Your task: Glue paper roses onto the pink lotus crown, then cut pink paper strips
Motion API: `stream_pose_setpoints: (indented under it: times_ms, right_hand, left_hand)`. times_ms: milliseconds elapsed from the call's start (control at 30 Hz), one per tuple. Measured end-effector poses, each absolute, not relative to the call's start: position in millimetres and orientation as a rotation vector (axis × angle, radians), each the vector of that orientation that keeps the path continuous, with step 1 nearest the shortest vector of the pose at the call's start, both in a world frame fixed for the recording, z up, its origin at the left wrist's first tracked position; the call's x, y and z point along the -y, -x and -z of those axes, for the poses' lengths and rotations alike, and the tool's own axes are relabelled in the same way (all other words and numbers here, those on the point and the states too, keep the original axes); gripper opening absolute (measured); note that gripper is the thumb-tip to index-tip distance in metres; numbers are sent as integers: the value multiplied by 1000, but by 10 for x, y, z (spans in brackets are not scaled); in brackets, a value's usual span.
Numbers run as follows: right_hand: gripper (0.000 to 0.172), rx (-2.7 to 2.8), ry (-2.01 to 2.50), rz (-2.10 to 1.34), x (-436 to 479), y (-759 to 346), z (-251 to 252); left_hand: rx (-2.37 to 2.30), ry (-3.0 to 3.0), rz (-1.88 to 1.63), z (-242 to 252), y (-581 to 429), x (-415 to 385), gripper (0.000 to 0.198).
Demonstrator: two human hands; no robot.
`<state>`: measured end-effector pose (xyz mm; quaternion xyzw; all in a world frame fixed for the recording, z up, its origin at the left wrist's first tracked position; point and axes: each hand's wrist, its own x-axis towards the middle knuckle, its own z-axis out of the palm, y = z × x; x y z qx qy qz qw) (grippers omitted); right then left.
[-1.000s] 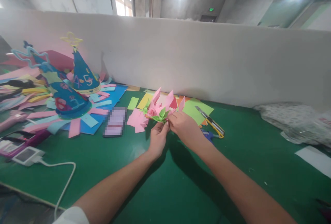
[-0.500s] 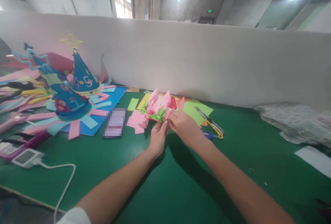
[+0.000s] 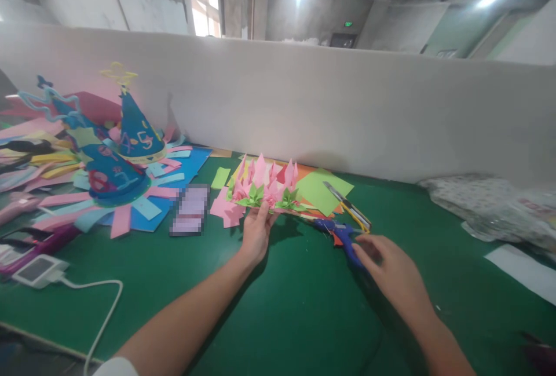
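My left hand (image 3: 257,231) is closed on the lower edge of a paper crown (image 3: 260,173), thumb in front. Pink folded points rise along the crown's top, with pink paper roses and green paper leaves along its band. My right hand (image 3: 393,269) is at the handle of a blue glue gun (image 3: 345,237) lying on the table. Its thumb and forefinger are apart, with the fingertips at the handle; whether they touch it I cannot tell. A yellow-handled utility knife (image 3: 347,201) lies just behind the glue gun.
Blue cone hats (image 3: 113,170) with paper strips stand at the left on a blue sheet. A phone (image 3: 190,209), pink paper pieces (image 3: 226,211) and a green sheet (image 3: 319,188) lie on the green table (image 3: 299,306). Clear plastic wrapping (image 3: 495,228) is at the right.
My right hand has left the crown and moved right and toward me, to the glue gun. The crown, still in my left hand, has turned to show more of its front.
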<state>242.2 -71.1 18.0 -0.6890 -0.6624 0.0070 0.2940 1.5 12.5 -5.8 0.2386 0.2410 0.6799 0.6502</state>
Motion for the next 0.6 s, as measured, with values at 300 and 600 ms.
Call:
stream_pose_setpoints:
  times_ms: [300, 600]
  right_hand:
    - [39, 1570, 2017, -142, 684, -2530, 5]
    - [38, 1582, 1994, -93, 664, -2566, 71]
  left_hand:
    - [-566, -551, -1541, -41, 8, -90, 37]
    - [-543, -568, -1568, -75, 21, -109, 45]
